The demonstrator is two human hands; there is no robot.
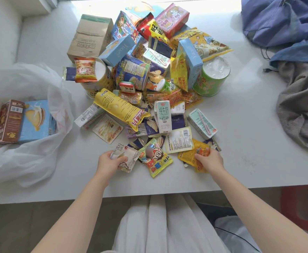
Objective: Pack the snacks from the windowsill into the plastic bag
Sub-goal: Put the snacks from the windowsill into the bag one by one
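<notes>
White windowsill (240,143) before you, plastic bag (30,161) lying open at your left with 2 boxes (37,121) inside, snack pile (149,70) heaped at centre, your left hand (109,161) clasping a white sachet (129,159) at the pile's near edge, your right hand (210,159) gripping an orange packet (191,157) on the same edge

1. The milk carton (163,116) reads "纯牛奶" in green, with "PURE MILK" beneath.
2. The light blue box (119,50) bears "Yuoget" along its side.
3. The dark blue sachet (179,125) beside the carton also shows "Yuoget".
4. The white pouch (132,158) reads "荔枝" and "Oolong Tea".
5. The red bag (151,28) carries large "旺旺".
</notes>
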